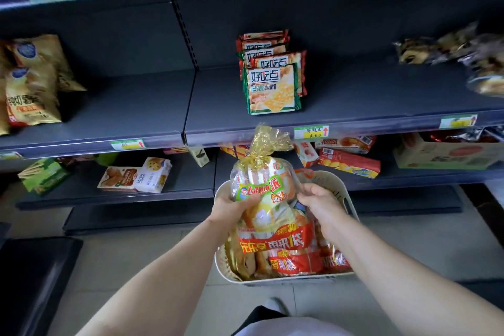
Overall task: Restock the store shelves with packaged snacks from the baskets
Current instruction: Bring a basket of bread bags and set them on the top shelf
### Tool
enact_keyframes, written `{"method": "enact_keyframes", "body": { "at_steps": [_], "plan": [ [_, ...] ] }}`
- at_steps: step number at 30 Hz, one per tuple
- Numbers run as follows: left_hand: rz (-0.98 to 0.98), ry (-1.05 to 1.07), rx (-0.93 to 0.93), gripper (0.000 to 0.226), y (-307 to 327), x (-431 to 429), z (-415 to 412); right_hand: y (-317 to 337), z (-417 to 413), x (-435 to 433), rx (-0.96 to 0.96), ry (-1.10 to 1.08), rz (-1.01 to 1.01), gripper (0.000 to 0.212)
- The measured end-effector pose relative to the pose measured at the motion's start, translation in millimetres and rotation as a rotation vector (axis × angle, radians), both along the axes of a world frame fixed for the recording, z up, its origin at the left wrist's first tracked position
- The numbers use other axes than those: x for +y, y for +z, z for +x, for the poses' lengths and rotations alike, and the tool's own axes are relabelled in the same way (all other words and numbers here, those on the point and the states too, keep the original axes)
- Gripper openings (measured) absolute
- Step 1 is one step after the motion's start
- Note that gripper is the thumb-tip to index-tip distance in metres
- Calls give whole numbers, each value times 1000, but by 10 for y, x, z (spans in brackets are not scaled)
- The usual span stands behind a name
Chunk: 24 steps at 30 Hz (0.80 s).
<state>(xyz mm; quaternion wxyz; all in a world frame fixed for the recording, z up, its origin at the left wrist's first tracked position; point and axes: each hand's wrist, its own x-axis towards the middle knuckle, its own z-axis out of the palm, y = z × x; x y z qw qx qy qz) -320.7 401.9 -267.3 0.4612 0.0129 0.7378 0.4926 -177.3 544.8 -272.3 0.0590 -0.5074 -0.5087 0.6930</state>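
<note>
Your left hand (231, 206) and right hand (317, 199) both grip the clear snack bag (261, 180), fingers curled round its sides, some fingertips hidden behind it. It stands upright over the white basket (339, 194), covering most of the contents. Far right on the shelf (368, 90), blurred packets (463, 54) are unreadable and cut off.

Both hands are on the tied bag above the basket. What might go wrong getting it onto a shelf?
1. The left hand and right hand grip the clear snack bag by its slick film, so it may drop into the white basket.
2. Its gold tied top sits by the shelf edge and could snag there.
3. A nudge may topple the upright biscuit packets.
</note>
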Motion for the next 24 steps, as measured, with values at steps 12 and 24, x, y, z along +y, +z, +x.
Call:
{"method": "enact_keyframes", "body": {
  "at_steps": [12, 24],
  "plan": [
    [-134, -15, 178, 63, 299, 146, 692, 92, 762, 52, 71, 152, -9, 86],
    [67, 147, 41, 29, 821, 149, 1404, 472, 1427, 34, 196, 70, 19, 55]
  ]
}}
